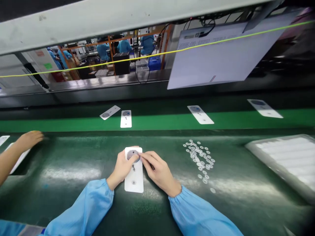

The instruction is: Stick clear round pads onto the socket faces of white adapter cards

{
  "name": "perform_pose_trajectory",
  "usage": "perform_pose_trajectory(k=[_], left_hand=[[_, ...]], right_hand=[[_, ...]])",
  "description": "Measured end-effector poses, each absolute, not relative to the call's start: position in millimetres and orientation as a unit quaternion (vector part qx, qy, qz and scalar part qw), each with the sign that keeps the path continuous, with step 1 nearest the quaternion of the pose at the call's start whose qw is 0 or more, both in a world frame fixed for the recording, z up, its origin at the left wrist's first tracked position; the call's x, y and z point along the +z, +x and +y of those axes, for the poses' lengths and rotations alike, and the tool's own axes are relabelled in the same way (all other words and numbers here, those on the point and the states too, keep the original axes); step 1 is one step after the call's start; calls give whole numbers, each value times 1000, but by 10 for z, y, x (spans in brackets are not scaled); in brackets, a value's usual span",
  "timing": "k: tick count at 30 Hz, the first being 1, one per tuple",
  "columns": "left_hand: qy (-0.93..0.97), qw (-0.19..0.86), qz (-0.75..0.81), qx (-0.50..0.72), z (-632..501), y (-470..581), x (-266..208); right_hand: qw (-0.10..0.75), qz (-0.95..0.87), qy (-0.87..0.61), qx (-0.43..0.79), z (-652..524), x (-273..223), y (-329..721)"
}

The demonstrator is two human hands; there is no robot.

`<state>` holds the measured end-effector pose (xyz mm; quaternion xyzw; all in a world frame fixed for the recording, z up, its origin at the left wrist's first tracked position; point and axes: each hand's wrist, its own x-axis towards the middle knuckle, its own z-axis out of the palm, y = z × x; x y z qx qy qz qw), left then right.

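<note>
A white rectangular panel with rounded corners (134, 173) is held upright in front of me. Near its top is a grey disc (130, 155), and dark print runs below that. My left hand (121, 167) grips the panel from its left side, the thumb lying across the disc. At the disc's right edge, the thumb and forefinger of my right hand (158, 172) are pinched together; whatever is between them is too small to make out. Right of my hands, many small whitish round pieces (198, 155) lie scattered on the green work surface.
Similar panels lie on the green conveyor belt (157, 122) beyond. Another person's hand (31, 139) reaches in at left near more panels. A plastic-wrapped white stack (290, 160) sits at right. Overhead hang a pale board (209, 62) and a yellow cord (152, 55).
</note>
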<state>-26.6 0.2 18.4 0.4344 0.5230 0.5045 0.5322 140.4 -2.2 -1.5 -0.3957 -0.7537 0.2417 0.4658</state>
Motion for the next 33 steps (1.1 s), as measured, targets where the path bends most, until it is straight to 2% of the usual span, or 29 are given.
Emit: perform_pose_trajectory(k=[6, 11, 16, 19, 21, 23, 27, 29, 33], left_hand=[[445, 584, 477, 483, -25, -322, 74], [462, 589, 467, 471, -30, -346, 36], [478, 582, 468, 462, -34, -343, 56], [421, 625, 460, 470, -26, -336, 74], [378, 659, 443, 476, -21, -335, 87], [355, 672, 437, 481, -24, -337, 110], [353, 668, 454, 473, -50, -344, 190], [359, 661, 468, 463, -47, -350, 227], [366, 652, 496, 441, -8, -352, 268]], right_hand=[[434, -783, -416, 162, 6, -63, 1381], [428, -775, -422, 195, -16, -19, 1379], [454, -701, -447, 320, 18, -4, 1285], [493, -585, -453, 458, 33, 93, 1334], [509, -522, -467, 501, -55, 195, 1557], [534, -481, -508, 475, -275, 275, 1997], [607, -337, -658, 292, -1105, 244, 3314], [538, -289, -758, 229, -1607, 118, 3927], [270, -296, -905, 144, -2317, -302, 4544]])
